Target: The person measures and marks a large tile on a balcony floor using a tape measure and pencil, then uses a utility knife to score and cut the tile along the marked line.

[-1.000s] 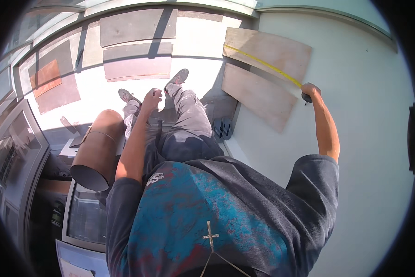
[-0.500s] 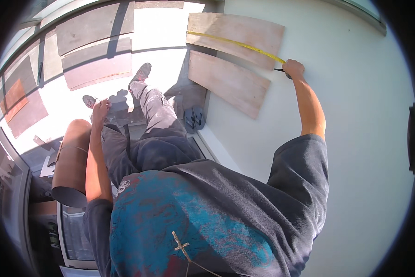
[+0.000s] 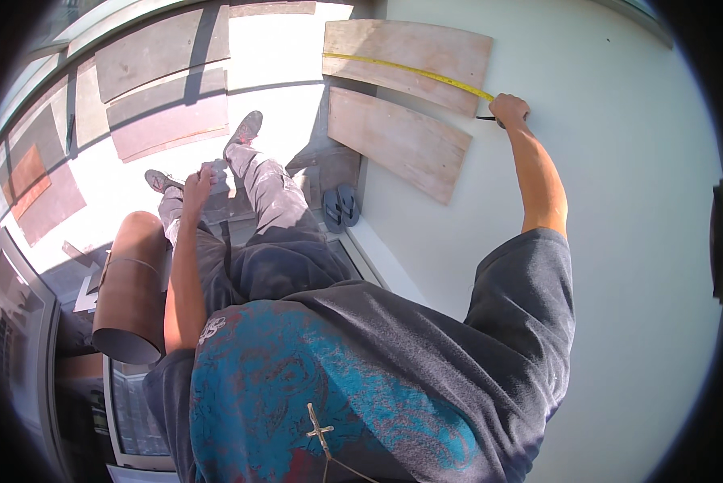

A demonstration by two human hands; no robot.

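My right hand [image 3: 510,110] is closed around a tape measure, its case mostly hidden by the fingers. From it the yellow tape blade [image 3: 426,74] stretches left across a pale wooden board [image 3: 410,40] to the board's left edge. Just below lies a second pale board [image 3: 402,143], which no hand touches. My left hand [image 3: 198,191] hangs over my left leg with its fingers curled together; whether something small is pinched in them is too blurred to tell.
Both boards rest against a broad white surface [image 3: 619,282]. A brown cardboard roll [image 3: 128,290] stands by my left arm. Grey sandals [image 3: 340,205] sit near my right leg. Several flat grey boards [image 3: 164,52] and an orange-brown piece [image 3: 30,183] lie at the upper left.
My left hand has moved up and to the right, away from the cardboard roll. My right hand stays at the boards' right edge with the tape still drawn out.
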